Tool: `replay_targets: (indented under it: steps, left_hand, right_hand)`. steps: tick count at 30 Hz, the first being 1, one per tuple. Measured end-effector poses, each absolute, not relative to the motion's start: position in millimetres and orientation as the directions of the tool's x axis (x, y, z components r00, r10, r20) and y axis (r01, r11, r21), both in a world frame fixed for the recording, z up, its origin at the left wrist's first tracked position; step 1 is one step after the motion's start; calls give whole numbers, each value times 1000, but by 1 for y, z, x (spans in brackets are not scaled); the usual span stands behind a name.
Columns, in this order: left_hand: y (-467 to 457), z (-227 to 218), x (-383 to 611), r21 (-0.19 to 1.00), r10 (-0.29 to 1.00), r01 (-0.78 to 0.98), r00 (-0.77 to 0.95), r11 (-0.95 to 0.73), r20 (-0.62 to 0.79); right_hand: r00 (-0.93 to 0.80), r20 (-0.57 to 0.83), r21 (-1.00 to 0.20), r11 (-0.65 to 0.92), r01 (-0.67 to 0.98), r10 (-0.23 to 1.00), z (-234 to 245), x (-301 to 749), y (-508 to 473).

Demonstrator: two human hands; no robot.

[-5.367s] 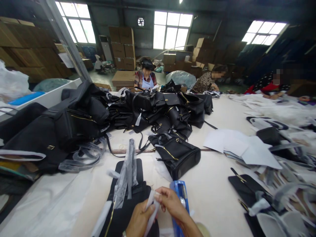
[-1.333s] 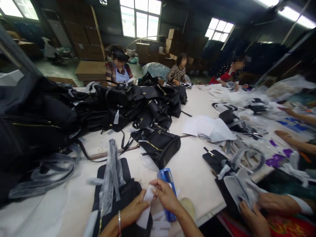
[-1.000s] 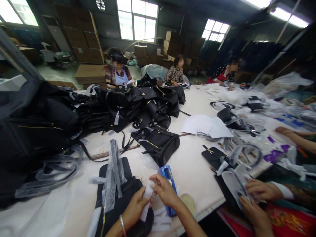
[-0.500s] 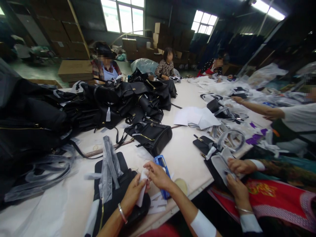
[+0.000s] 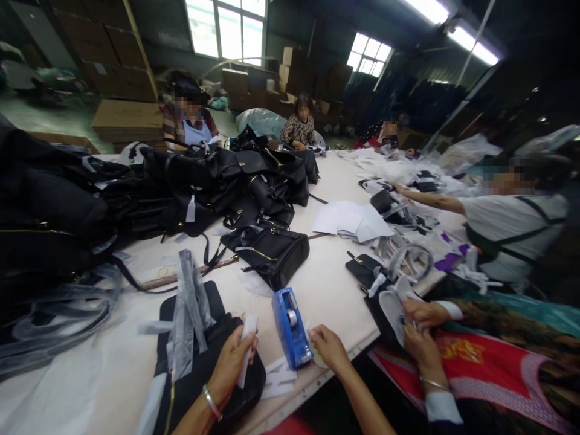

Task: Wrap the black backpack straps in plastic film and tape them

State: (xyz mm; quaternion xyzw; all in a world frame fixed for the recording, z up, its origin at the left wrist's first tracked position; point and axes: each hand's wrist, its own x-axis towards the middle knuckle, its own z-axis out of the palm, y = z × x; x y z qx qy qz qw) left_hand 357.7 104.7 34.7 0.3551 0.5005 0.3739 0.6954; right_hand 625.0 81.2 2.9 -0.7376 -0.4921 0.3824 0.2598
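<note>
My left hand (image 5: 230,362) is closed round a white strip (image 5: 248,341), which looks like folded paper. It is held above a black bag (image 5: 217,302) with plastic-wrapped straps (image 5: 183,314) lying over it. To the right stands a blue tape dispenser (image 5: 285,326) with a roll in it. Beside its near end is my right hand (image 5: 333,349), its thumb and fingertips brought together. Whatever they pinch, if anything, is too small to make out. A pale round disc (image 5: 319,357) is partly hidden by this hand. White paper strips (image 5: 278,379) lie between the bag and the dispenser.
Behind the dispenser sits a black backpack (image 5: 272,251), with a heap of black bags (image 5: 212,181) beyond. White sheets (image 5: 351,219) lie at centre right. On my right, a co-worker's hands (image 5: 421,326) work on a bag near the table edge (image 5: 335,374). Other people sit around the table.
My right hand has left the white strip and moved right and down to the dispenser's near end. My left hand keeps the strip. The view has turned slightly right.
</note>
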Motion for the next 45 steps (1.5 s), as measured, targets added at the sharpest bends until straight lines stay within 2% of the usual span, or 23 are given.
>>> replay_targets:
  steps: [8, 14, 17, 19, 22, 28, 34, 38, 41, 43, 45]
  left_hand:
    - [103, 32, 356, 850, 866, -196, 222, 489, -448]
    - [101, 28, 351, 848, 873, -226, 224, 479, -433]
    - [99, 25, 350, 850, 877, -232, 223, 473, -426]
    - [98, 23, 350, 856, 877, -219, 230, 469, -421]
    - [98, 20, 352, 858, 873, -207, 249, 470, -418]
    - [100, 16, 351, 856, 867, -206, 281, 474, -412]
    - [100, 17, 350, 840, 854, -222, 303, 495, -423]
    - [102, 16, 352, 828, 848, -240, 311, 507, -430]
    - [103, 17, 352, 828, 855, -254, 298, 500, -425]
    - [103, 17, 351, 828, 859, -263, 289, 496, -422]
    - [102, 17, 351, 828, 860, -264, 287, 495, -423]
  right_hand:
    - [220, -344, -735, -407, 542, 913, -20, 609, 60]
    - [218, -241, -764, -323, 558, 946, 5, 602, 53]
    - [211, -220, -811, -299, 503, 952, 14, 599, 39]
    - [225, -324, -849, -388, 360, 919, 10, 599, 30]
    - [232, -528, -815, -564, 134, 817, -9, 601, 17]
    - [212, -643, -742, -667, 63, 736, -42, 609, 6]
    - [231, -590, -756, -630, 178, 773, -43, 610, 10]
    - [255, -486, -757, -549, 355, 836, -37, 614, 11]
    - [273, -410, -646, -488, 587, 871, -40, 616, -1]
    - [205, -412, -587, -431, 685, 888, -41, 613, -9]
    - [79, -430, -643, -366, 673, 900, -32, 604, -10]
